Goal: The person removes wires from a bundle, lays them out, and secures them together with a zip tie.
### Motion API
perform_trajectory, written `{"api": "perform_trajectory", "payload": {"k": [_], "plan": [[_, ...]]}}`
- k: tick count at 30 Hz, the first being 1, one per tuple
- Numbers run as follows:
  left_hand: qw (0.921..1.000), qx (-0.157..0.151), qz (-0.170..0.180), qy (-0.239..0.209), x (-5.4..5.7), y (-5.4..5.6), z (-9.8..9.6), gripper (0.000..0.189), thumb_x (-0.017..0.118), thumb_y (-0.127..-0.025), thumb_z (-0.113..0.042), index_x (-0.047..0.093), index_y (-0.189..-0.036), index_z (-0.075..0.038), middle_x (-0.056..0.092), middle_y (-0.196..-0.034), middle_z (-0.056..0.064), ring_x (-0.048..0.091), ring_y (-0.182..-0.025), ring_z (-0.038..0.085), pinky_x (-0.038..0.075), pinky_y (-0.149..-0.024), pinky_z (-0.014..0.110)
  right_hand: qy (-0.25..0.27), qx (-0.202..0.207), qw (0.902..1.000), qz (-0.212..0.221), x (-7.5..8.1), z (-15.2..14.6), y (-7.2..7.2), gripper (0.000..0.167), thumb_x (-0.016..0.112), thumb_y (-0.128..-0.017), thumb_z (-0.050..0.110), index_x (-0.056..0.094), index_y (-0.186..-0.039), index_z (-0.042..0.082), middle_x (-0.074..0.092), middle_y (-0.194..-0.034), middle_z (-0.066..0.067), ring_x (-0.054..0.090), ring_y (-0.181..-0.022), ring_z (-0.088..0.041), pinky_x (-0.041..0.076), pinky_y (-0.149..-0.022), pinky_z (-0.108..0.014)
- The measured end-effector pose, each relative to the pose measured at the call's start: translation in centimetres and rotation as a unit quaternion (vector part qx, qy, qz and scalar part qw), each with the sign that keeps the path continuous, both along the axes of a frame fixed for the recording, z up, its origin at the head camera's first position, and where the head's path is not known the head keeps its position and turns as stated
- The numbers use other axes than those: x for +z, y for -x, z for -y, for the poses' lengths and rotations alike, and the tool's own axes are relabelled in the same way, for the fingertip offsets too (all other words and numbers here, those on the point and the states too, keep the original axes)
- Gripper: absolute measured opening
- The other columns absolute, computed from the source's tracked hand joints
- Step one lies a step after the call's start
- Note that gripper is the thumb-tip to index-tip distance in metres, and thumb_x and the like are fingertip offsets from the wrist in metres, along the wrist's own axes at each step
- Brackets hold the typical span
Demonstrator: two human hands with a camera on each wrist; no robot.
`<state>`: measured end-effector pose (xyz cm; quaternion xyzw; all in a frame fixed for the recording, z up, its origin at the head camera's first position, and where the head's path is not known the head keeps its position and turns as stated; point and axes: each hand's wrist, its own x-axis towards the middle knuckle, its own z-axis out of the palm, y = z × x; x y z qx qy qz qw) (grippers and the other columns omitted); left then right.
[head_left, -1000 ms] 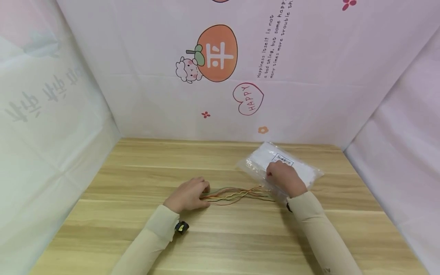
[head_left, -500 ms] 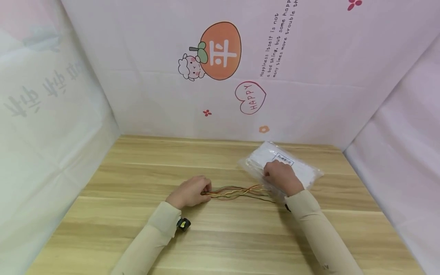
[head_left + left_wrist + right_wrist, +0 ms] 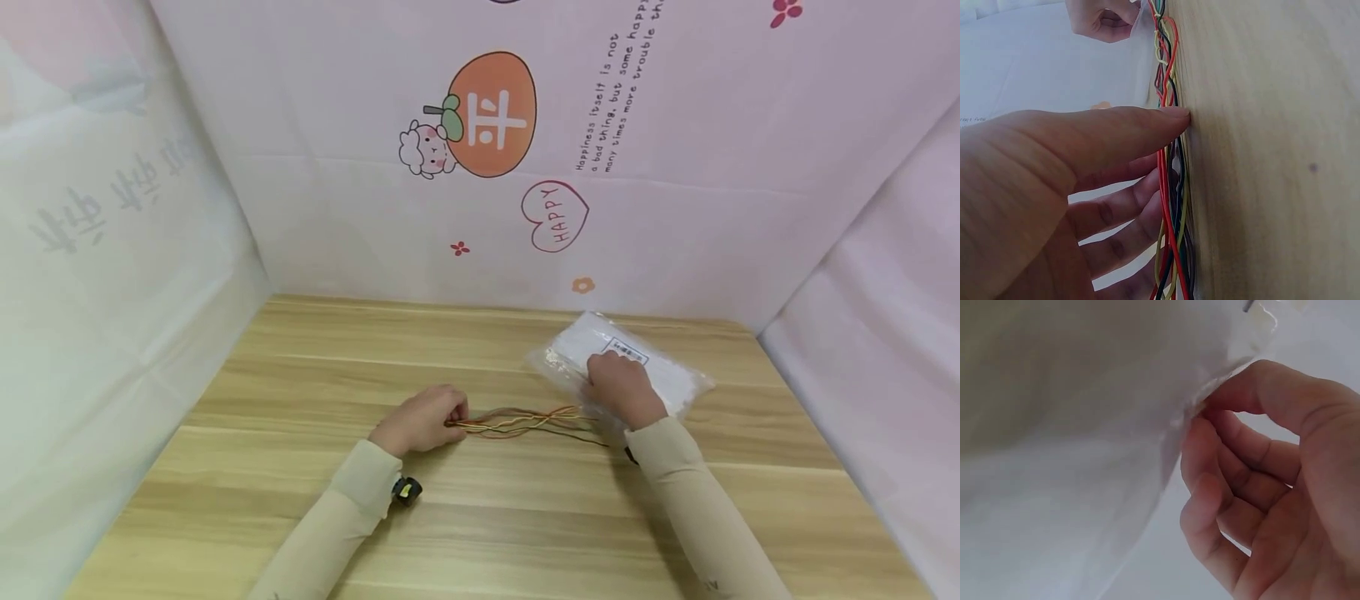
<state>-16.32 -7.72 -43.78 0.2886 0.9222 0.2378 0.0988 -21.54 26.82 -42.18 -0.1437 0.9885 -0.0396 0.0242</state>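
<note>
My left hand (image 3: 422,420) pinches a bundle of thin coloured wires (image 3: 542,419) near its left end. In the left wrist view the thumb lies across the wires (image 3: 1165,181), red, black, yellow and green, with the fingers behind them. My right hand (image 3: 624,388) pinches the edge of a clear plastic bag (image 3: 577,346) that has white contents and a barcode label (image 3: 628,350). Thumb and forefinger grip that bag's edge in the right wrist view, the bag (image 3: 1072,456) filling the left side there. The wires' right ends run up to the bag's near edge, partly hidden under it.
Both hands work over a wood-grain table (image 3: 480,517). A printed white cloth (image 3: 360,225) stands along its back edge, and more white cloth (image 3: 892,317) hangs at the sides. Each wrist wears a small black camera, the left one (image 3: 407,491) showing plainly.
My left hand's fingers and thumb, spread around the wires a second ago, have closed on them and drawn the bundle together. My right hand keeps its grip on the bag; the head view shifts slightly.
</note>
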Motion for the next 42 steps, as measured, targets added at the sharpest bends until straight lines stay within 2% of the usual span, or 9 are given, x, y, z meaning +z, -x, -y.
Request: {"api": "perform_trajectory", "payload": {"k": [3,7,11,15,19,32,37,42], "plan": [[1.0,0.0,0.0,-0.001,0.0,0.0,0.0,0.014,0.079,-0.095,-0.014,0.068,-0.102,-0.011,0.064,-0.1,0.0,0.054,-0.088,0.014,0.049,-0.08,0.035,0.013,-0.003,0.9998,-0.013,0.2,-0.2,-0.1,0.021,0.068,-0.088,0.012,0.058,-0.07,0.011,0.063,-0.072,-0.007,0.06,-0.068,-0.026,0.053,-0.063,-0.054],[1.0,-0.002,0.001,-0.003,-0.1,0.0,0.0,0.014,0.079,-0.095,-0.013,0.068,-0.102,-0.01,0.064,-0.1,0.001,0.054,-0.089,0.014,0.049,-0.081,0.034,0.02,-0.01,0.9994,-0.028,0.7,-0.3,0.0,0.021,0.064,-0.088,0.01,0.058,-0.069,0.011,0.061,-0.071,-0.008,0.059,-0.07,-0.025,0.053,-0.062,-0.052],[1.0,-0.002,0.003,-0.002,0.0,0.0,0.0,0.014,0.079,-0.096,-0.013,0.068,-0.103,-0.01,0.064,-0.1,0.001,0.054,-0.088,0.014,0.049,-0.08,0.033,0.037,-0.016,0.9982,-0.044,1.3,-0.2,0.2,0.011,0.063,-0.089,0.008,0.063,-0.078,0.006,0.065,-0.078,-0.011,0.062,-0.073,-0.027,0.053,-0.063,-0.049],[1.0,-0.002,0.003,-0.002,0.1,0.0,0.1,0.014,0.079,-0.096,-0.013,0.068,-0.103,-0.009,0.064,-0.099,0.002,0.054,-0.088,0.014,0.049,-0.08,0.033,0.066,0.003,0.9938,-0.09,1.9,0.0,0.2,0.007,0.064,-0.089,0.005,0.068,-0.088,0.0,0.07,-0.084,-0.014,0.068,-0.075,-0.032,0.057,-0.064,-0.049],[1.0,-0.003,0.002,-0.002,0.2,0.0,0.1,0.014,0.079,-0.095,-0.013,0.068,-0.103,-0.009,0.064,-0.099,0.003,0.054,-0.088,0.014,0.049,-0.08,0.034,0.083,0.023,0.9882,-0.127,2.4,0.2,0.2,0.007,0.065,-0.091,0.004,0.069,-0.09,-0.002,0.07,-0.084,-0.015,0.069,-0.076,-0.032,0.058,-0.068,-0.05],[0.9998,-0.018,-0.004,0.005,0.0,0.5,0.2,0.013,0.078,-0.097,-0.014,0.067,-0.103,-0.009,0.064,-0.1,0.003,0.053,-0.089,0.015,0.049,-0.082,0.035,0.106,0.029,0.9839,-0.141,5.5,0.5,-0.8,0.009,0.063,-0.094,0.005,0.07,-0.09,0.0,0.068,-0.083,-0.012,0.062,-0.073,-0.024,0.054,-0.067,-0.045],[0.9998,-0.019,-0.004,0.002,0.0,0.6,0.3,0.013,0.078,-0.096,-0.013,0.066,-0.1,-0.01,0.063,-0.098,0.002,0.052,-0.088,0.015,0.048,-0.082,0.035,0.099,0.082,0.9778,-0.166,5.9,1.2,-1.7,0.006,0.067,-0.092,0.006,0.072,-0.09,0.003,0.07,-0.08,-0.006,0.061,-0.07,-0.019,0.053,-0.066,-0.041],[0.9998,-0.021,-0.003,0.005,-0.1,0.7,0.3,0.013,0.078,-0.097,-0.015,0.066,-0.1,-0.01,0.062,-0.098,0.002,0.052,-0.089,0.015,0.047,-0.082,0.035,0.116,0.154,0.9656,-0.175,5.5,2.0,-3.1,0.002,0.071,-0.09,0.006,0.07,-0.091,0.008,0.071,-0.084,0.0,0.067,-0.077,-0.015,0.056,-0.07,-0.036]]}}
